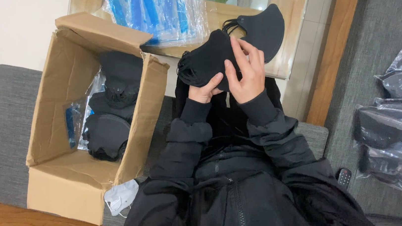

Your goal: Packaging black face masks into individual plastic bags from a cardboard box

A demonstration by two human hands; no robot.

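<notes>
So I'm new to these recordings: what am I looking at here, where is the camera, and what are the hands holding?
There is no machine here. One camera sits on a person's head and looks down, so you see their own black jacket sleeves and two bare hands. The left hand and the right hand together keep a grip on a stack of black face masks, with one black mask fanned out from the top. To the person's left, an open cardboard box holds more black masks. A white mask lies beside it. Ahead is a glass-topped table with clear bags of blue items. To the right lie plastic bags of dark masks.
</notes>
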